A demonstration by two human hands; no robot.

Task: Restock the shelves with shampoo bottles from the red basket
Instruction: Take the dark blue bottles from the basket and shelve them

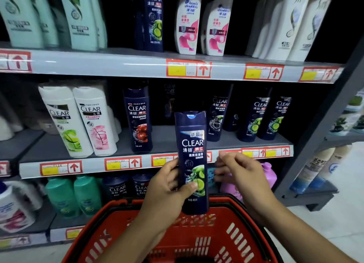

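My left hand (167, 186) grips a dark blue CLEAR shampoo bottle (192, 144) with a lime picture, upright, above the red basket (232, 239). My right hand (240, 174) hovers just right of the bottle with loosely curled fingers and holds nothing. The bottle stands in front of the middle shelf (126, 144), level with a gap between a dark CLEAR bottle with red fruit (138, 121) and other dark CLEAR bottles (218, 115). Matching lime CLEAR bottles (264, 119) stand at the right of that shelf.
White CLEAR bottles (78, 121) stand at the left of the middle shelf. The top shelf holds mint, dark blue, white-pink and white bottles. Below are green bottles (74, 195), dark CLEAR bottles and a pink bottle (267, 174). A grey shelf upright (319, 136) rises at the right.
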